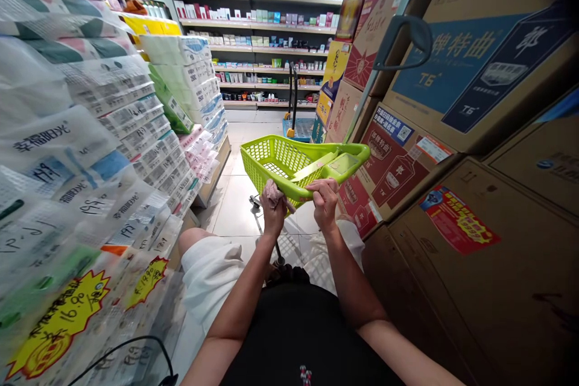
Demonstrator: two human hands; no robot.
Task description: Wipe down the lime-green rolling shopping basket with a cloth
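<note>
A lime-green plastic shopping basket [257, 148] with lattice sides is held tilted in front of my body. Its long handle end points up to the right. My left hand [274, 220] is closed around a crumpled pinkish-grey cloth [272, 192], pressed against the basket's near rim. Farther right along the same rim, my right hand [324, 200] grips the edge with curled fingers. Inside the basket lies a green strip [314, 167], seemingly the folded handle. Part of a wheeled support [254, 201] shows on the floor below the basket.
Packs of tissue paper [140, 114] are stacked high on the left, with yellow price tags [63, 319]. Cardboard cartons [456, 211] rise close on the right, beside a grey hooked handle [400, 42]. A blue trolley [298, 128] and stocked shelves [253, 24] stand ahead, past the tiled floor [230, 199].
</note>
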